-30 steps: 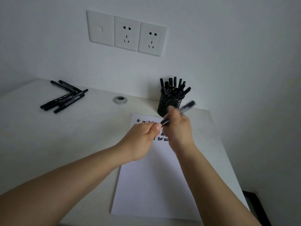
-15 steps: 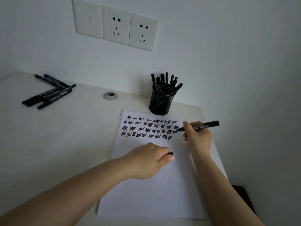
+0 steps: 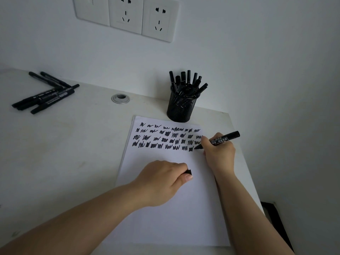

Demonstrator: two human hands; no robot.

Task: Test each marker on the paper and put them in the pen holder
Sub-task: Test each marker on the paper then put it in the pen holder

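A white sheet of paper lies on the desk, its top rows covered with black scribbles. My right hand holds an uncapped black marker with its tip touching the paper at the right end of the lowest scribble row. My left hand rests on the middle of the sheet, closed on the marker's black cap. A black mesh pen holder stands just beyond the paper's top edge, filled with several black markers. Several more black markers lie loose at the desk's far left.
A silver cable grommet sits in the desk between the loose markers and the holder. Wall sockets are mounted above. The desk's right edge runs close beside the paper, with a dark object on the floor below.
My hands have pulled apart, uncapping the marker. The left dropped onto the paper with the cap; the right brought the tip down to the end of the lowest scribble row.
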